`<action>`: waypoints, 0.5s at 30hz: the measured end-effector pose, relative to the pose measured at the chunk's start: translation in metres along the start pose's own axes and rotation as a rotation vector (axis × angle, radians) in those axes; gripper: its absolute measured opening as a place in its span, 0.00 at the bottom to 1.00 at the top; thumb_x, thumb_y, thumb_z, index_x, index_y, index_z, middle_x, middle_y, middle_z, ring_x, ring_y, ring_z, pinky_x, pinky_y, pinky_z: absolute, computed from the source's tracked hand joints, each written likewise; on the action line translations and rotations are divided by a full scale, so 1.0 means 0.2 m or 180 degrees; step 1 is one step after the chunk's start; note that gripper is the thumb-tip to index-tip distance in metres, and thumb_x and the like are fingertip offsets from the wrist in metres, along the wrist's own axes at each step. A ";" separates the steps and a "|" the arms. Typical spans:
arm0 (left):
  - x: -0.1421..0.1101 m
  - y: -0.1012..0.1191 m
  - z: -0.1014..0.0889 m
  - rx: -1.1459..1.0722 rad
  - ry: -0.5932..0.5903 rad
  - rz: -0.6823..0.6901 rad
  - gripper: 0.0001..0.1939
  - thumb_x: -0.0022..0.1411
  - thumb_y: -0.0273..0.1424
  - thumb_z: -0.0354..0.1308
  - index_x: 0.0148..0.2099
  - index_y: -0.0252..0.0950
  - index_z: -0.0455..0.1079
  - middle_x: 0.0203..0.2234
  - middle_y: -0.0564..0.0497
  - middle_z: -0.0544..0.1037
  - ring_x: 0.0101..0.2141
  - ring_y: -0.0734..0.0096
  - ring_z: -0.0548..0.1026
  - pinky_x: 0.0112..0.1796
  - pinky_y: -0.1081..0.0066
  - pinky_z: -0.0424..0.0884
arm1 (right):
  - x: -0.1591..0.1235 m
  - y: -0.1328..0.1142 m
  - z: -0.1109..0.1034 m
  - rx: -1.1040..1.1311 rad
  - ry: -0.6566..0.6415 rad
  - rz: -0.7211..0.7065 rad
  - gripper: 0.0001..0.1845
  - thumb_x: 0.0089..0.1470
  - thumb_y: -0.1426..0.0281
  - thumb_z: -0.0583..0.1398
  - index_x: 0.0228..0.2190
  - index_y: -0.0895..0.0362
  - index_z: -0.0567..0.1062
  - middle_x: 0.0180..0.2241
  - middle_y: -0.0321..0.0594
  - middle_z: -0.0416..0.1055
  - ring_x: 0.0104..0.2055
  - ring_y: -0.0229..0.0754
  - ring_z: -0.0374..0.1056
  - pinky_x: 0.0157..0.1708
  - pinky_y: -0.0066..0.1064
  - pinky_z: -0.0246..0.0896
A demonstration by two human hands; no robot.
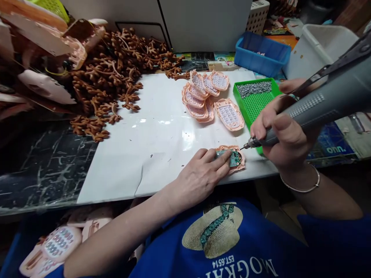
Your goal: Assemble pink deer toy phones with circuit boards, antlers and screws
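Observation:
My right hand (285, 135) is wrapped round a grey electric screwdriver (327, 98). Its thin bit points left, and the tip is at the upper right edge of a pink plastic shell (242, 165); whether it touches a screw is too small to tell. A green circuit board (234, 158) lies inside this shell. With fingers pressed together, my left hand (204, 170) holds board and shell down at the table's front edge, hiding their left part. Just beyond them lies another pink shell with a keypad (231, 116).
Overlapping pink keypad shells (199, 92) lie farther back. A green perforated tray (255, 104) holds small metal screws, with a blue bin (262, 54) behind it. Brown branching plastic parts (113, 65) are heaped left on the white work surface (121, 166). Pink housings (60, 241) sit below the table edge.

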State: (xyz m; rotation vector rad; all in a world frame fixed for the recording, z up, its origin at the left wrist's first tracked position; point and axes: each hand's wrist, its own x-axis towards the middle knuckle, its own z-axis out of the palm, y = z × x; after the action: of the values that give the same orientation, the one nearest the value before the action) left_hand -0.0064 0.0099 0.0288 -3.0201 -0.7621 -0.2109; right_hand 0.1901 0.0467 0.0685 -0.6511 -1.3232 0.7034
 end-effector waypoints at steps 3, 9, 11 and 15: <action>0.00 0.00 0.00 -0.0007 0.0038 -0.0003 0.18 0.67 0.26 0.51 0.58 0.33 0.68 0.65 0.47 0.65 0.43 0.59 0.66 0.42 0.61 0.61 | -0.02 0.05 0.01 -0.0075 -0.0032 0.0065 0.18 0.52 0.57 0.67 0.45 0.40 0.72 0.23 0.26 0.64 0.16 0.35 0.61 0.17 0.32 0.62; 0.00 0.00 0.00 -0.0054 0.0111 0.0006 0.18 0.68 0.27 0.49 0.57 0.32 0.69 0.64 0.46 0.68 0.44 0.57 0.66 0.42 0.60 0.61 | -0.03 0.07 0.00 -0.0296 -0.0085 0.0170 0.20 0.51 0.54 0.66 0.45 0.40 0.69 0.23 0.27 0.63 0.17 0.37 0.60 0.18 0.33 0.61; 0.00 0.00 0.01 -0.0069 0.0117 0.0009 0.18 0.69 0.26 0.48 0.58 0.33 0.69 0.64 0.46 0.67 0.43 0.58 0.67 0.42 0.60 0.61 | -0.03 0.07 -0.01 -0.0433 -0.0071 0.0231 0.21 0.50 0.51 0.66 0.44 0.40 0.68 0.22 0.27 0.63 0.17 0.38 0.60 0.18 0.35 0.61; 0.00 0.00 0.02 -0.0077 0.0099 -0.0009 0.19 0.68 0.26 0.49 0.59 0.35 0.68 0.64 0.47 0.67 0.43 0.58 0.67 0.43 0.59 0.62 | -0.04 0.07 0.00 -0.0551 -0.0069 0.0328 0.22 0.49 0.49 0.65 0.44 0.40 0.68 0.22 0.28 0.63 0.17 0.39 0.60 0.19 0.37 0.62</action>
State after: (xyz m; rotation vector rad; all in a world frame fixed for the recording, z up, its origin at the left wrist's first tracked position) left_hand -0.0068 0.0107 0.0253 -3.0309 -0.7671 -0.2685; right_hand 0.1888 0.0496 0.0538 -0.8580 -1.3881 0.6851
